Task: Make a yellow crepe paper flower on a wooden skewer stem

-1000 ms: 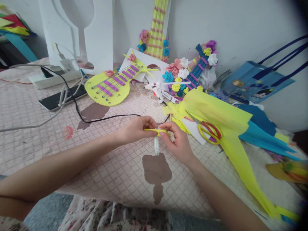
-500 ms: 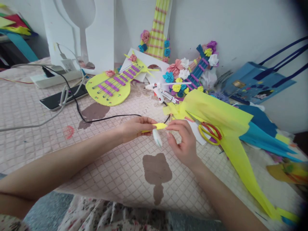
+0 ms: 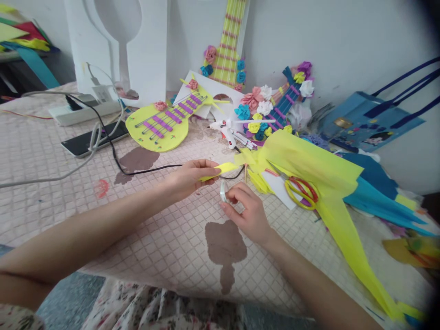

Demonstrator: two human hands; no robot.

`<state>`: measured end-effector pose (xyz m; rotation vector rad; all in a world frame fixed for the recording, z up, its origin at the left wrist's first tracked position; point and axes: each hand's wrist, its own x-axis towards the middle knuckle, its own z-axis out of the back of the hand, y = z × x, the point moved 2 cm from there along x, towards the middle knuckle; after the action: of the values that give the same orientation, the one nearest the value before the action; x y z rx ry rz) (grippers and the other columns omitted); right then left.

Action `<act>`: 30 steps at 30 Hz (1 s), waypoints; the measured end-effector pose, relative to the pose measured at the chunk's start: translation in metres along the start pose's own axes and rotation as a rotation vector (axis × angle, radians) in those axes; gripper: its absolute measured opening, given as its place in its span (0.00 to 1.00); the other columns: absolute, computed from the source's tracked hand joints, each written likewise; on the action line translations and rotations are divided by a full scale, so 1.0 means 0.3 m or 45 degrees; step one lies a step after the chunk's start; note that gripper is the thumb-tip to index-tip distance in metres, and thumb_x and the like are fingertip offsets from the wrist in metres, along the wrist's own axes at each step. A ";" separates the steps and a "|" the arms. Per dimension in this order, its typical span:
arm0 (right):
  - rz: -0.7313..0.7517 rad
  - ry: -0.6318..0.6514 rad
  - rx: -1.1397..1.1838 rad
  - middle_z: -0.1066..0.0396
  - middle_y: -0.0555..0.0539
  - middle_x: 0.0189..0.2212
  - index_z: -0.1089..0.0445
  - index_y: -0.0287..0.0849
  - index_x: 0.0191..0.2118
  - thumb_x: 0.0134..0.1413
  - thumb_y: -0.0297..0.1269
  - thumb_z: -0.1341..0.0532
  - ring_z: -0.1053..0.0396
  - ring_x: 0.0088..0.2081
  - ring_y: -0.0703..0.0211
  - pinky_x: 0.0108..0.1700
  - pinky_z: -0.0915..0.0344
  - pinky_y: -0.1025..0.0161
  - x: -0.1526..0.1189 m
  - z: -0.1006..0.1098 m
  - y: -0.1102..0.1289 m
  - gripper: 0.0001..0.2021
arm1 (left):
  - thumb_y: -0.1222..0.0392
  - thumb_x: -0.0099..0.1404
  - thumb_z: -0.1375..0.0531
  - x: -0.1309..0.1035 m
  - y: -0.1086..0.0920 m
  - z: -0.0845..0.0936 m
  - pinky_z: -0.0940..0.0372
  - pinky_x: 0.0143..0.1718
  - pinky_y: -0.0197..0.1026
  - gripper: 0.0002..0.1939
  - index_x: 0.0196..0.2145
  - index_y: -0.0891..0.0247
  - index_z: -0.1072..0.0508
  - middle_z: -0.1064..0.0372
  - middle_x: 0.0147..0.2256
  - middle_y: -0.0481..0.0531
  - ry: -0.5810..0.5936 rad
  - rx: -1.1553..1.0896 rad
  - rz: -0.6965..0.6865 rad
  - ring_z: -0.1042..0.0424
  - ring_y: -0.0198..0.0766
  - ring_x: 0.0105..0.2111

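My left hand point(image 3: 201, 176) is closed on a folded strip of yellow crepe paper point(image 3: 227, 167), which sticks out to the right past the fingertips. Just below the strip is a small white ring, which looks like a roll of clear tape point(image 3: 222, 190). The bent fingers and thumb of my right hand point(image 3: 247, 213) close on its right side. Both hands are above the quilted tablecloth point(image 3: 165, 261). Beyond them lies a white glue gun point(image 3: 227, 133), with its nozzle pointing left.
Red-and-yellow scissors point(image 3: 300, 192) lie on yellow crepe paper point(image 3: 312, 156) at right. Paper guitars, including a yellow one point(image 3: 158, 128), stand or lie behind. A black cable point(image 3: 154, 171) runs behind my left hand from a power strip point(image 3: 80, 110). A blue bag point(image 3: 371, 119) is back right.
My right hand has left the strip's right end and moved down and left to the tape roll. The roll has turned more edge-on. My left hand keeps the strip.
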<state>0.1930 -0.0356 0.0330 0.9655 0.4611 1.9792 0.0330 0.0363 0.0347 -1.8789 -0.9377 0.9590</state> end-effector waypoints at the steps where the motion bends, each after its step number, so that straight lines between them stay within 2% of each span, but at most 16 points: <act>1: -0.010 0.016 0.005 0.41 0.50 0.28 0.39 0.44 0.30 0.57 0.38 0.43 0.40 0.30 0.62 0.32 0.39 0.62 0.000 -0.001 -0.005 0.07 | 0.67 0.53 0.35 0.004 -0.001 0.004 0.38 0.31 0.33 0.05 0.27 0.67 0.30 0.33 0.26 0.47 0.002 -0.013 0.023 0.34 0.26 0.26; 4: -0.025 0.066 0.034 0.40 0.50 0.29 0.38 0.44 0.31 0.57 0.39 0.42 0.39 0.31 0.62 0.33 0.38 0.63 -0.004 -0.002 -0.021 0.06 | 0.67 0.53 0.35 0.011 -0.001 0.009 0.38 0.29 0.32 0.05 0.27 0.68 0.29 0.33 0.25 0.47 0.019 -0.021 0.071 0.34 0.26 0.26; 6: -0.055 0.065 0.059 0.38 0.50 0.30 0.37 0.44 0.36 0.58 0.39 0.43 0.38 0.31 0.62 0.34 0.37 0.62 -0.008 0.000 -0.032 0.05 | 0.67 0.54 0.35 0.010 0.001 0.008 0.38 0.29 0.32 0.05 0.28 0.68 0.29 0.33 0.25 0.47 0.019 -0.017 0.073 0.34 0.26 0.25; 8: -0.102 -0.026 0.065 0.36 0.50 0.30 0.38 0.45 0.41 0.59 0.38 0.44 0.36 0.32 0.61 0.36 0.36 0.61 -0.010 0.009 -0.042 0.06 | 0.67 0.54 0.36 0.005 0.001 0.003 0.39 0.29 0.32 0.05 0.28 0.67 0.29 0.32 0.24 0.47 0.032 -0.008 0.065 0.34 0.26 0.25; 11: -0.110 -0.266 -0.007 0.37 0.49 0.34 0.39 0.46 0.43 0.57 0.36 0.43 0.36 0.34 0.60 0.36 0.34 0.59 -0.007 0.028 -0.050 0.08 | 0.68 0.54 0.36 -0.004 0.001 -0.006 0.39 0.28 0.32 0.05 0.28 0.67 0.30 0.33 0.23 0.47 0.072 0.004 0.076 0.34 0.26 0.24; 14: 0.029 -0.389 -0.165 0.39 0.44 0.43 0.40 0.48 0.46 0.54 0.32 0.41 0.36 0.43 0.55 0.39 0.33 0.55 0.005 0.044 -0.046 0.14 | 0.67 0.53 0.35 -0.013 0.006 -0.014 0.40 0.28 0.31 0.06 0.28 0.67 0.30 0.33 0.24 0.46 0.106 0.009 0.098 0.34 0.26 0.24; 16: 0.153 -0.368 -0.254 0.41 0.43 0.50 0.40 0.51 0.49 0.54 0.29 0.41 0.37 0.48 0.52 0.44 0.33 0.51 0.013 0.049 -0.042 0.18 | 0.66 0.53 0.35 -0.017 0.014 -0.018 0.40 0.28 0.31 0.06 0.28 0.67 0.29 0.33 0.24 0.46 0.158 0.020 0.112 0.35 0.25 0.24; 19: 0.300 -0.333 -0.317 0.45 0.44 0.55 0.41 0.55 0.52 0.55 0.26 0.43 0.38 0.50 0.53 0.47 0.33 0.50 0.019 0.054 -0.039 0.21 | 0.63 0.53 0.34 -0.023 0.028 -0.024 0.39 0.29 0.32 0.08 0.28 0.68 0.29 0.33 0.25 0.46 0.269 0.046 0.140 0.35 0.26 0.25; 21: 0.379 -0.307 -0.350 0.43 0.44 0.54 0.40 0.54 0.52 0.55 0.25 0.43 0.37 0.50 0.53 0.46 0.33 0.51 0.019 0.057 -0.040 0.22 | 0.61 0.52 0.33 -0.026 0.036 -0.026 0.38 0.30 0.33 0.09 0.29 0.68 0.28 0.33 0.26 0.47 0.321 0.057 0.155 0.35 0.27 0.26; 24: 0.442 -0.256 -0.380 0.35 0.44 0.46 0.36 0.51 0.49 0.55 0.23 0.43 0.34 0.46 0.54 0.45 0.33 0.52 0.017 0.060 -0.042 0.19 | 0.60 0.53 0.33 -0.027 0.044 -0.027 0.38 0.30 0.33 0.10 0.30 0.68 0.29 0.33 0.27 0.47 0.360 0.061 0.162 0.35 0.27 0.26; 26: 0.432 -0.255 -0.360 0.32 0.45 0.41 0.34 0.49 0.47 0.55 0.23 0.43 0.33 0.44 0.55 0.44 0.33 0.52 0.015 0.062 -0.043 0.16 | 0.58 0.55 0.34 -0.026 0.045 -0.027 0.38 0.30 0.33 0.11 0.31 0.67 0.29 0.33 0.29 0.48 0.358 0.059 0.150 0.35 0.28 0.27; 30: 0.359 -0.263 -0.308 0.31 0.44 0.39 0.32 0.47 0.45 0.55 0.23 0.43 0.33 0.42 0.55 0.43 0.32 0.53 0.014 0.062 -0.047 0.14 | 0.54 0.58 0.37 -0.024 0.035 -0.027 0.38 0.32 0.35 0.13 0.34 0.68 0.29 0.32 0.31 0.49 0.293 0.137 0.068 0.34 0.29 0.28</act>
<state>0.2138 -0.0251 0.0377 1.1105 -0.0329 2.0947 0.0394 0.0233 0.0305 -1.8837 -0.6891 0.7881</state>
